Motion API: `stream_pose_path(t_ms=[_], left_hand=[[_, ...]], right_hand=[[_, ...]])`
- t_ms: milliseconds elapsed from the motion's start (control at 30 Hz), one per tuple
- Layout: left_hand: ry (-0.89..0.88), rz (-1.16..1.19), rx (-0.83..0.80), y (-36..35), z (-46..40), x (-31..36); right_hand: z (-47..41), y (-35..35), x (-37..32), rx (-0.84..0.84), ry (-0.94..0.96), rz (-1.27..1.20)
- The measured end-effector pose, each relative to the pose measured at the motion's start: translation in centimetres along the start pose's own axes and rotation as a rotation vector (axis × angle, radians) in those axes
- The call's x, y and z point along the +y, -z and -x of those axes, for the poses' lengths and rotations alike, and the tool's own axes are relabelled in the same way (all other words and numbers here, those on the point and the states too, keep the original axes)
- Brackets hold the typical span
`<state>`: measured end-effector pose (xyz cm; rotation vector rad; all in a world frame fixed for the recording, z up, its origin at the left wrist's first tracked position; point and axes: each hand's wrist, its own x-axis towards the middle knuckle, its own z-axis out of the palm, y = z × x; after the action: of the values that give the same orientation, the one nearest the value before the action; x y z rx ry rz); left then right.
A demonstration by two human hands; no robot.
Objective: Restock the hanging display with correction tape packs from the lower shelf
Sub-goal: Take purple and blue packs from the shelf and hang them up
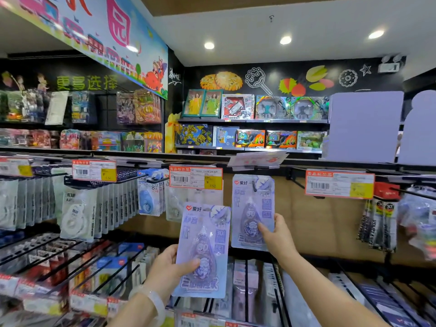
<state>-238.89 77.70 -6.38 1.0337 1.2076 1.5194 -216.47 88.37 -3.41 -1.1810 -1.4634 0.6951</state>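
My left hand (173, 267) holds a pale purple correction tape pack (204, 234) upright at its lower left edge, thumb across the front. My right hand (277, 237) pinches the lower right corner of a second, matching correction tape pack (252, 208), which hangs from a black display hook (254, 185) under a tilted price holder. The held pack sits lower and to the left of the hanging one, slightly overlapping it. On the lower shelf (245, 286), more packs stand in rows behind black wire dividers.
White and blue tape packs (99, 204) crowd the hooks at left. Red-bordered price tags (195, 178) hang at hook ends. A bare brown backboard (318, 220) lies right of the hanging pack, with dark packs (379, 223) further right. Toy boxes fill the far shelves.
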Motion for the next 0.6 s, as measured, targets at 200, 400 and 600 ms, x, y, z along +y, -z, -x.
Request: stream_pose_path(t_ms=[200, 400, 600], left_hand=[[0.01, -0.008, -0.033, -0.4, -0.6, -0.3], [-0.012, -0.039, -0.035, -1.6, 0.3, -0.6], [-0.029, -0.026, -0.075, -3.7, 2.1, -0.5]], right_hand=[[-0.8, -0.8, 0.3, 0.009, -0.016, 0.147], [1.6, 0.5, 0.0, 0.101, -0.015, 0.3], [7.0, 1.9, -2.4, -0.287, -0.037, 0.069]])
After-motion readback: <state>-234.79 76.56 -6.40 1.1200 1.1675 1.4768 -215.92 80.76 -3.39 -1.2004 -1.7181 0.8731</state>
